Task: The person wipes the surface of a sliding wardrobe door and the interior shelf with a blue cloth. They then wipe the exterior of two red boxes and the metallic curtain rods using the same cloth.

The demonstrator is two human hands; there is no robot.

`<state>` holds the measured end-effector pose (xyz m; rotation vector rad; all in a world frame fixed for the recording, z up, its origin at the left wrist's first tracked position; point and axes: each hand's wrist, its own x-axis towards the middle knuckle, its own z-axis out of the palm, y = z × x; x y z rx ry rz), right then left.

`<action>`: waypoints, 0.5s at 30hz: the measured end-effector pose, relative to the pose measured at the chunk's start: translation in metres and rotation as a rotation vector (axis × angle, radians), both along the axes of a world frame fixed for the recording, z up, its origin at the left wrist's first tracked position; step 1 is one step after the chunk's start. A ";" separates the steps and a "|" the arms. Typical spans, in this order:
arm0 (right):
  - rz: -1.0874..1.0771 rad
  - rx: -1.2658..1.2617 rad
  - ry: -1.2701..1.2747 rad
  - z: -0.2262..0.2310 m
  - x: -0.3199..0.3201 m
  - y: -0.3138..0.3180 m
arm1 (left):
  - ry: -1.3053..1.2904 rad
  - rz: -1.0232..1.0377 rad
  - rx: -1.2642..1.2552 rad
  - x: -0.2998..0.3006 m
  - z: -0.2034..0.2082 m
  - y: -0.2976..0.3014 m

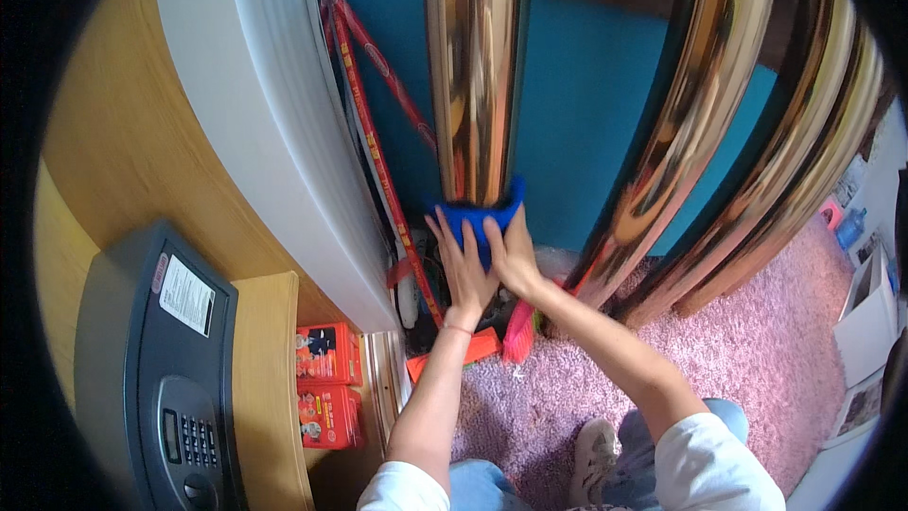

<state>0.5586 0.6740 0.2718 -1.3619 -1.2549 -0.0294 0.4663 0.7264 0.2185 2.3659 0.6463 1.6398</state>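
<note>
A blue cloth (480, 218) is wrapped round the lower part of a shiny gold metal post (478, 76). My left hand (463, 270) presses the cloth against the post from the left, its fingers pointing up along it. From the right, my right hand (515, 257) grips the same cloth, with the thumb near the left hand's fingers. Both hands meet low on the post, and its foot is hidden behind them. Beside my left wrist stands a thin red pole (380, 166) with printed marks, leaning toward the white door frame (274, 114).
More gold posts (705, 66) stand to the right before a teal panel (596, 123). A dark safe (175, 350) sits on a wooden shelf (260, 388) at left, near red boxes (326, 416). Orange and pink items (518, 331) lie on a pink shaggy rug (757, 350).
</note>
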 end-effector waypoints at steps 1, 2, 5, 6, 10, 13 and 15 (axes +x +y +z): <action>-0.010 0.057 0.013 0.023 -0.003 0.003 | -0.032 0.002 0.015 0.002 0.022 0.004; -0.007 0.119 0.030 0.051 -0.009 0.011 | -0.060 0.016 0.037 -0.002 0.051 0.009; -0.041 0.237 0.028 0.125 0.009 0.019 | -0.104 -0.069 0.036 0.002 0.135 -0.004; -0.033 0.271 0.035 0.142 0.009 0.024 | -0.121 -0.078 0.032 0.001 0.148 -0.004; 0.018 0.377 0.042 0.143 0.000 0.039 | -0.197 0.000 0.080 0.008 0.138 0.011; -0.018 0.387 0.021 0.123 0.007 0.041 | -0.261 -0.040 0.089 0.020 0.125 0.015; -0.030 0.417 0.009 0.118 0.009 0.043 | -0.232 -0.036 0.110 0.021 0.119 0.020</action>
